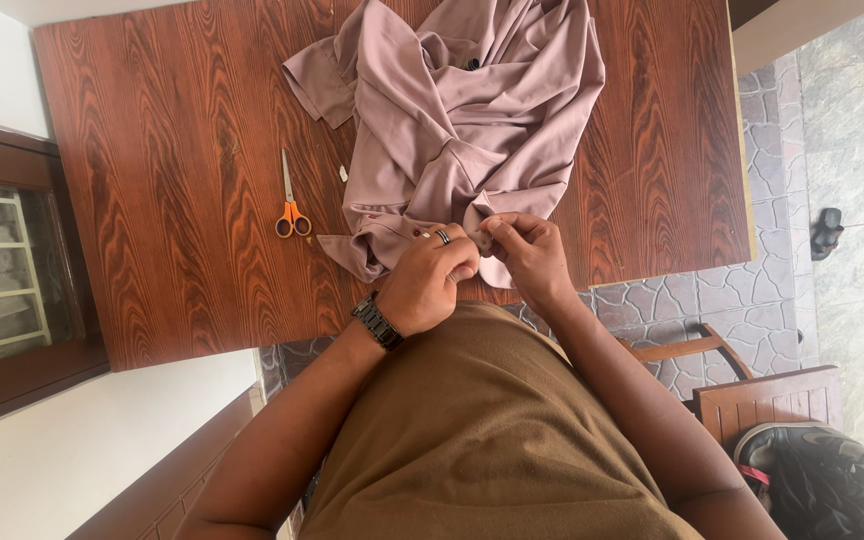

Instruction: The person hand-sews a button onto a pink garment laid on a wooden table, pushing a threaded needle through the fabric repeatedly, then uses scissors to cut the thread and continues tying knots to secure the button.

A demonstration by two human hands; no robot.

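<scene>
— Where the table's near edge meets the person's body, what are the two hands doing?

— Both work on the mauve garment point(462, 120), a crumpled shirt-like piece with a small dark button showing near its top. It lies spread over the middle of the wooden table point(172, 180), and its lower hem hangs just over the near edge. The left hand point(434, 275) is curled tight, fingers clenched on a fold of the hem, with a dark ring on one finger and a dark metal wristwatch point(378, 321) on the wrist.

— And the right one?

— The right hand point(527, 252) sits just beside the left, nearly touching it. Its thumb and forefinger pinch a small bit of the same cloth at the hem. Whether something thin is held in that pinch, I cannot tell; it is too small to see.

— Anything else on the table?

— A pair of orange-handled scissors point(290, 200) lies closed to the left of the garment, apart from it, blades pointing away from the person. A tiny pale scrap point(343, 174) rests between the scissors and the cloth.

— Around the table?

— A wooden chair point(742, 390) stands to the right on the stone-tiled floor point(832, 130), with a dark bag point(822, 480) on it. A dark sandal point(828, 232) lies farther off on the tiles.
</scene>
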